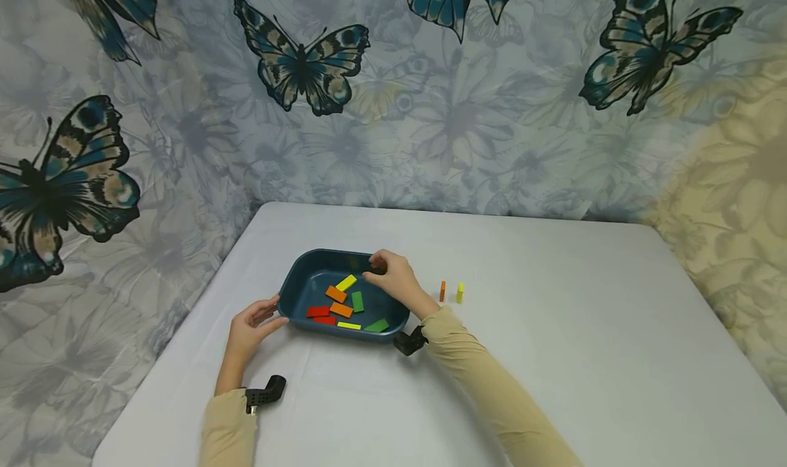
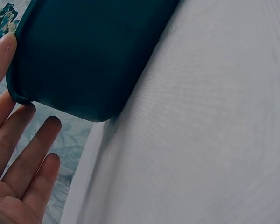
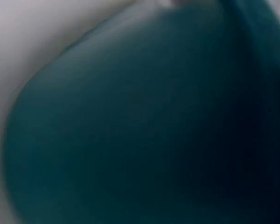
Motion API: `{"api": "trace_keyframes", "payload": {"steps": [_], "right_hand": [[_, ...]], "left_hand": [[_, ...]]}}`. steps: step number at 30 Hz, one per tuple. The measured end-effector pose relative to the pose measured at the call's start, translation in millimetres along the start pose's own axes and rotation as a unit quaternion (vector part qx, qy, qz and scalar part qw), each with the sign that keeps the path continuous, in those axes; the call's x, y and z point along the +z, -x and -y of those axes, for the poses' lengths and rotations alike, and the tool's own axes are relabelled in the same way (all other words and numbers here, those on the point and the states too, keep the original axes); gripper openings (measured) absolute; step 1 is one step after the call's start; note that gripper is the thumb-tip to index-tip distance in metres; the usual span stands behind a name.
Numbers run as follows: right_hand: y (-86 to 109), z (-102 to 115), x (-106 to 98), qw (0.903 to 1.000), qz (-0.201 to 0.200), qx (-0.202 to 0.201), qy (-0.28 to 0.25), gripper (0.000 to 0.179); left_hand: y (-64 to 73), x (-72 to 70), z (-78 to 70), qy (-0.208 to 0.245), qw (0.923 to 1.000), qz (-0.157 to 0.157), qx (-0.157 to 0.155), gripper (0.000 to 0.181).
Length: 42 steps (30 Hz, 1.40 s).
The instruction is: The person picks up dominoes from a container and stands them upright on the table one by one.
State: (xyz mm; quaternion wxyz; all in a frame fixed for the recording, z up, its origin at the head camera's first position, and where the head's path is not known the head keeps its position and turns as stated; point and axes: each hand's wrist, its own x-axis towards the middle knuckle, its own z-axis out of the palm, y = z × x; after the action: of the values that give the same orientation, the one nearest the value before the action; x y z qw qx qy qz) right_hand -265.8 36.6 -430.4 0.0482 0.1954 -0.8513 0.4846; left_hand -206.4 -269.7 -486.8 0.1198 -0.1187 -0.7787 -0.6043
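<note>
A dark teal tray (image 1: 301,269) lies on the table with several small red, orange, yellow and green blocks (image 1: 341,310) spread over its floor. My left hand (image 1: 247,327) is at its left end. Thumb and fingertips touch the rim there, and in the left wrist view the other fingers (image 2: 25,172) extend loosely below the corner. Over the tray's far right part is my right hand (image 1: 399,282), thumb and fingers bent and parted, with no block visible between them. The right wrist view is blurred and filled by the tray's wall (image 3: 107,130).
Right of the tray, an orange block (image 1: 443,291) and a yellow block (image 1: 460,293) stand upright on the white table (image 1: 553,330). Butterfly-patterned fabric (image 1: 393,132) hangs behind the table and along its left side.
</note>
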Motion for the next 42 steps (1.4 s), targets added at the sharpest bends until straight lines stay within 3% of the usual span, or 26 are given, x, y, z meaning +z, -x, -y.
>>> {"api": "trace_keyframes", "payload": {"steps": [6, 15, 18, 25, 32, 37, 42], "right_hand": [[-9.1, 2.7, 12.0, 0.9981, 0.003, 0.05, 0.036, 0.029], [-13.2, 12.4, 15.6, 0.9943, 0.06, 0.032, 0.082, 0.024], [-13.2, 18.1, 11.8, 0.995, 0.06, 0.023, 0.076, 0.022], [-19.5, 18.3, 4.9, 0.9957, 0.041, 0.033, 0.076, 0.019], [-19.7, 14.0, 13.0, 0.9961, 0.042, 0.047, 0.062, 0.017], [-19.0, 14.3, 16.6, 0.9947, 0.043, 0.052, 0.077, 0.015], [-15.2, 14.2, 22.5, 0.9917, 0.069, 0.055, 0.093, 0.019]], "left_hand": [[-0.3, -5.0, -1.4, 0.001, 0.9999, -0.012, -0.008, 0.038], [2.0, -3.2, -0.6, 0.007, 0.9997, -0.019, -0.011, 0.038], [3.3, -2.2, -0.4, 0.008, 0.9997, -0.017, -0.016, 0.038], [7.0, 4.9, -22.3, -0.001, 0.9997, -0.012, -0.023, 0.036], [5.3, 3.3, -1.0, 0.008, 0.9998, -0.014, -0.008, 0.039], [2.9, 4.6, 2.0, 0.016, 0.9998, -0.011, 0.003, 0.039], [1.5, 3.1, 1.2, 0.017, 0.9997, -0.016, 0.007, 0.039]]}}
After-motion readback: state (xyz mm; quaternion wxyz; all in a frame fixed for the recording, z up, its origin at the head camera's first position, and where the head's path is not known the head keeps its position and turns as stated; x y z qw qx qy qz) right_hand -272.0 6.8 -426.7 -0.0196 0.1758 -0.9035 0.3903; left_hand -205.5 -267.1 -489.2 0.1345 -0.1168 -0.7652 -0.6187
